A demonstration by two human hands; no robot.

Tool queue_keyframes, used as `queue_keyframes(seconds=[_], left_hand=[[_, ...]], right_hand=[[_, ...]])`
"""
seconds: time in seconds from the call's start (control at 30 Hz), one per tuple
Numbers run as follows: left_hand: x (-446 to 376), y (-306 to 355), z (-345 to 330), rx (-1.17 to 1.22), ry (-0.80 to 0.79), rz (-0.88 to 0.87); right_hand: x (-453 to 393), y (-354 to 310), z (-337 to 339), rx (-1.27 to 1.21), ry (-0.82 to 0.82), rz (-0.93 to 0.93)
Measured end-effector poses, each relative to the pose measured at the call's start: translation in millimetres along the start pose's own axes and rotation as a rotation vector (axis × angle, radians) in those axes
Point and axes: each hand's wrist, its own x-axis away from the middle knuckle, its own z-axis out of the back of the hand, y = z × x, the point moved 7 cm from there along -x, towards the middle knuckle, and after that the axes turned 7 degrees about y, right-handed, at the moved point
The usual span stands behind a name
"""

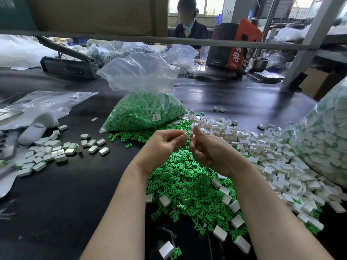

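Small white plastic casing [188, 135], rectangular, green showing inside, pinched at fingertips of left hand [163, 145]. Long axis lies roughly across, pointing toward right hand [208, 151]. Right hand just beside casing, thumb raised, fingers curled; cannot tell whether it grips anything. Below both hands: heap of matte green pronged clips [187, 184] on dark bench [65, 194]. Right of right hand: loose white casings [272, 166]. Beyond hands: crinkled clear bag [144, 109] of green clips, small printed label [156, 117] unreadable.

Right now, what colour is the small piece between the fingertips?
The piece is white with some green; head view.
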Motion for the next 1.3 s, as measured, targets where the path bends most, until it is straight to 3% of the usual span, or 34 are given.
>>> queue_keyframes(seconds=[0.3, 0.43, 0.8, 1.0, 1.3], left_hand=[[-1, 5, -10, 0.022, 0.034, 0.005], [-1, 9, -11, 0.067, 0.131, 0.012], [-2, 4, -21, 0.129, 0.234, 0.073], [-3, -2, -30, 0.266, 0.210, 0.177], [-7, -5, -41, 0.224, 0.219, 0.152]], right_hand=[[-2, 0, -7, -0.142, -0.066, 0.000], [-2, -2, -3, -0.175, -0.046, 0.023], [-1, -6, 2, -0.004, 0.013, 0.137], [-2, -7, 6, 0.077, 0.057, 0.178], [-3, -1, 18, 0.087, 0.139, 0.193]])
